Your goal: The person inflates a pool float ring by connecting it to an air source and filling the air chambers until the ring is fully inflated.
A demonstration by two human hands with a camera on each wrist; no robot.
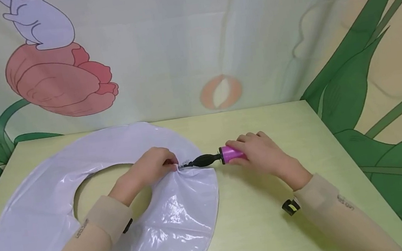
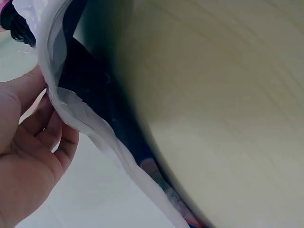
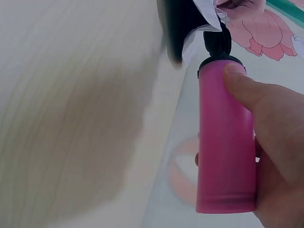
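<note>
A white inflatable swim ring (image 1: 87,148), shiny and wrinkled, spreads over the left part of the table. Its dark underside shows in the left wrist view. My left hand (image 1: 149,167) pinches the ring's vinyl near the valve, thumb against fingers, as the left wrist view also shows (image 2: 33,137). Around the pink barrel of a hand pump (image 3: 225,142) my right hand (image 1: 261,153) is wrapped, thumb along its side near the black collar. The pump's black tapered nozzle (image 1: 205,160) points left, its tip meeting the clear valve (image 1: 184,165) beside my left fingertips.
The pale wooden table (image 1: 266,226) shows bare to the right of the ring and through its hole. Behind it hangs a printed curtain (image 1: 162,55) with a rabbit, flowers and green leaves. Black wrist devices (image 1: 291,207) hang below the sleeves.
</note>
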